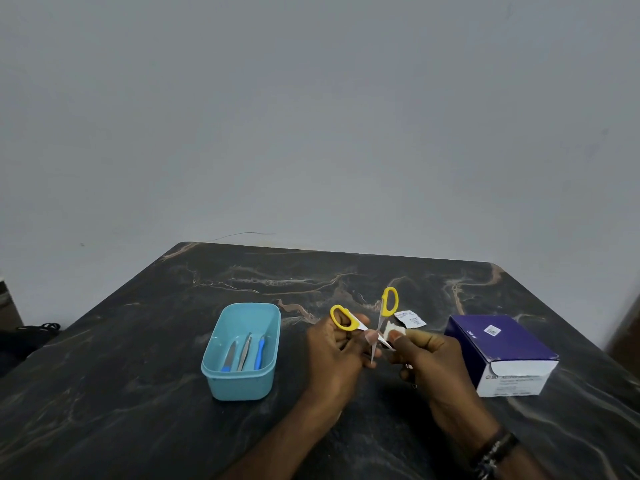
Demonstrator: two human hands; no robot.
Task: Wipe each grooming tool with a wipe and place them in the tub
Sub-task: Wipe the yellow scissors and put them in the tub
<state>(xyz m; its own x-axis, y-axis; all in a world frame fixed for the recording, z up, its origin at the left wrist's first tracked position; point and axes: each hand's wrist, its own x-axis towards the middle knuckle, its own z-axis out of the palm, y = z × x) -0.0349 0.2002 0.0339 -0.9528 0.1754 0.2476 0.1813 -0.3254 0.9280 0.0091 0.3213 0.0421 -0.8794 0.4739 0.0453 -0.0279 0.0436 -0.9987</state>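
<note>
Scissors (367, 318) with yellow handles stand spread wide open in our hands, above the middle of a dark marbled table (138, 393). Our left hand (337, 355) has its fingers curled through and around the left handle loop, while the other loop rises free toward the far side. The blades cross between our two hands, one tip pointing down and near. Our right hand (427, 355) pinches a small white wipe (391, 330) between thumb and fingers and presses it against one blade just beside the crossing; how much of the blade it covers we cannot tell.

To the left of our hands sits a light blue tub (242, 382), resting on the table. Inside it lie three slim tools side by side: a blue-handled tool (228, 358) on the left, metal tweezers (245, 351) in the middle and a second blue tool (259, 353) on the right.

Just beyond our right hand a torn white sachet (410, 319) lies flat on the tabletop. Farther right stands a purple and white box (502, 351), its near end white with print too blurred to read. A dark beaded band (493, 452) circles our right wrist. Behind the table rises a plain grey wall (311, 116).
</note>
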